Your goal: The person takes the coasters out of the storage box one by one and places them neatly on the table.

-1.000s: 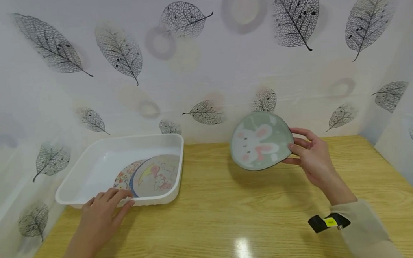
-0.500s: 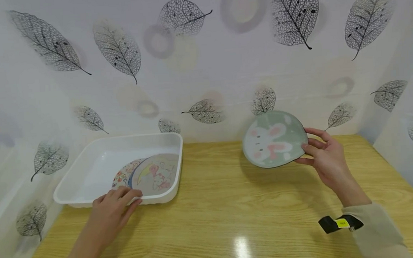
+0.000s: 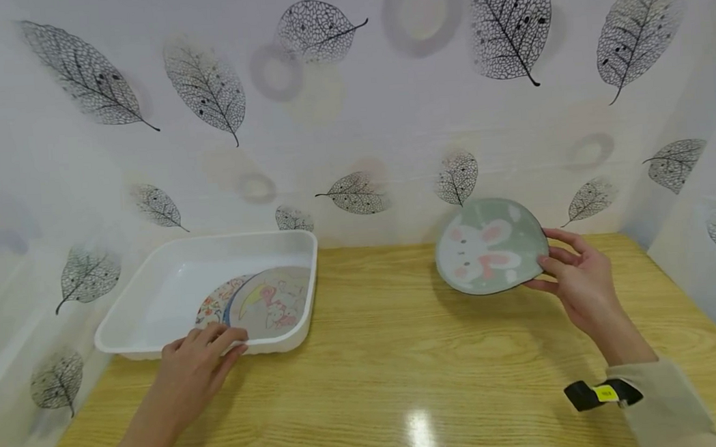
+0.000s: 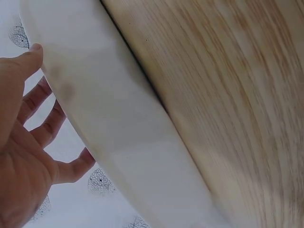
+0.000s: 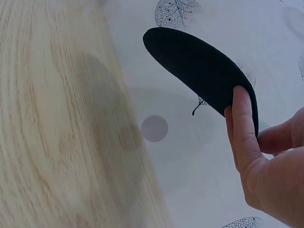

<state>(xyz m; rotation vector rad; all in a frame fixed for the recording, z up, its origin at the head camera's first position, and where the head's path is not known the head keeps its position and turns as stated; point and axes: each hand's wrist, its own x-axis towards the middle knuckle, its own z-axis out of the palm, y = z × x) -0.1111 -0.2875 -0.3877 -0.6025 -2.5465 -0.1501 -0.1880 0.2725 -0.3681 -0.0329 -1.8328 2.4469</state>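
My right hand (image 3: 586,285) holds up a round grey-green mouse pad (image 3: 488,246) by its right edge, above the table. A white rabbit is printed on the face; the black back of the mouse pad (image 5: 194,64) shows bent in the right wrist view. Thumb and fingers pinch it from opposite sides. At the left, my left hand (image 3: 195,370) grips the near rim of a white plastic tray (image 3: 152,284), thumb outside and fingers over the rim. Inside the tray, a round pad with a cartoon print (image 3: 273,304) overlaps a flowery one (image 3: 215,307); their near edges are partly hidden.
A wood-grain table (image 3: 379,366) lies under both hands. Behind it and at its sides hangs a pale sheet (image 3: 351,114) printed with dark leaves. A black strap with a yellow label (image 3: 605,393) is at the right sleeve.
My right hand has carried the rabbit mouse pad to the right, then slightly down. My left hand has slid a little right along the tray's near rim. The tray has stayed in place.
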